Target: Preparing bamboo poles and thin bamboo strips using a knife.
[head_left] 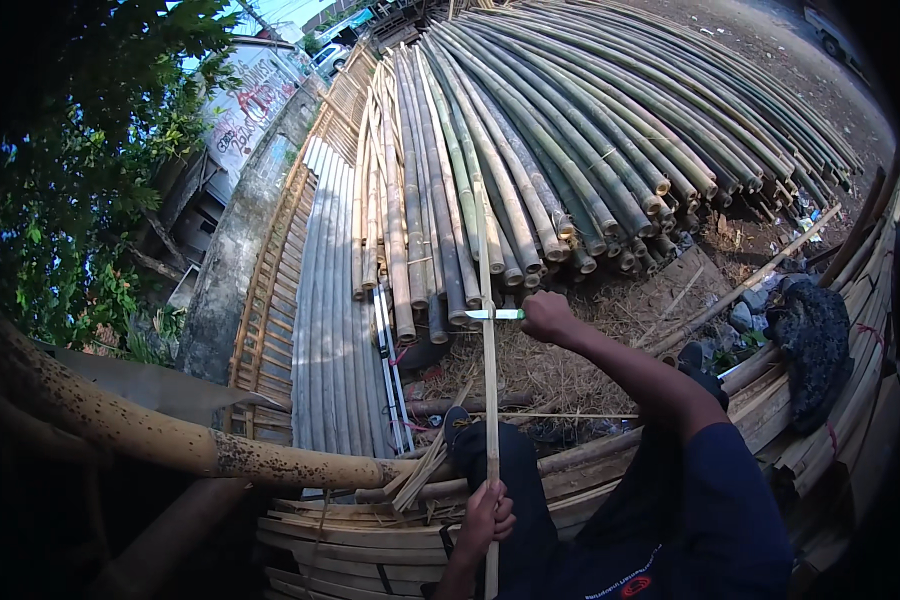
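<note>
Bamboo strip (489,400), thin and pale, runs straight up the middle of the view from the lower edge toward the stacked poles. Nearest, the left hand (487,520) is clenched around its lower part, just above the person's lap. Dark trousers and a shoe (455,420) lie just left of the strip, over a layer of flat split bamboo slats (350,540). A thick speckled bamboo pole (170,435) crosses the lower left, its end near the knee. Farther up, the right hand (548,316), arm stretched out in a dark blue sleeve, grips the handle of a knife (494,314) whose blade lies crosswise against the strip. Dry straw-like shavings (570,370) cover the ground beneath. Beyond, a large pile of green and tan bamboo poles (570,150) fans away, with grey corrugated sheets (335,300) to its left beside a concrete wall (235,260) and leafy trees (80,180).
</note>
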### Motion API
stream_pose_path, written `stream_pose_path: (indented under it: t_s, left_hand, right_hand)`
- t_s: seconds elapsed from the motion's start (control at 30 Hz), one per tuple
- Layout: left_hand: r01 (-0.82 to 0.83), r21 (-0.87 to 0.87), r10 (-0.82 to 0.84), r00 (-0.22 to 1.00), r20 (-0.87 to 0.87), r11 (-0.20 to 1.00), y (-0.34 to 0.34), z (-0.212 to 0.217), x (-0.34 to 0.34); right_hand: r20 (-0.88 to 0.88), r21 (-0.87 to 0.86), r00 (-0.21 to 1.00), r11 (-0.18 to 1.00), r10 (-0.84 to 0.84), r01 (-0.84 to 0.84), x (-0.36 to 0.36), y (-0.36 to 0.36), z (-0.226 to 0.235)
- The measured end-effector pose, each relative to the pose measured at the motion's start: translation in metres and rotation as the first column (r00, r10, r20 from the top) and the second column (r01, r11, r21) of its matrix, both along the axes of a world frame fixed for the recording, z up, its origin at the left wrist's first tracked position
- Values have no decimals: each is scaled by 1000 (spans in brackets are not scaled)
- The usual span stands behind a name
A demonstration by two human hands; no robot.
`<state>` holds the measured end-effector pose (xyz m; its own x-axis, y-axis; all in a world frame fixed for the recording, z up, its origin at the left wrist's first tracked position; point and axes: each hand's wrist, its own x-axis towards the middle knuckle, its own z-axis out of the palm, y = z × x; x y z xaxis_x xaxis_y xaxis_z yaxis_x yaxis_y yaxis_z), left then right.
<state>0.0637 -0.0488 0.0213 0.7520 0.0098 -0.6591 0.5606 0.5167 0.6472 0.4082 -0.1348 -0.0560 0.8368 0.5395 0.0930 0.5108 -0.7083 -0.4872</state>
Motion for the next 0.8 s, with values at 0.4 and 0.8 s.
stream_pose_path:
  t_s: [0.4, 0.8]
  left_hand:
    - [114, -126, -115, 993, 5, 985, -4, 0, -71]
    - [62, 458, -88, 996, 35, 887, 40, -10, 1]
  right_hand:
    - [-59, 220, 785, 759, -617, 613, 88, -128, 7]
    - [33, 6, 980, 981, 195, -195, -47, -26, 58]
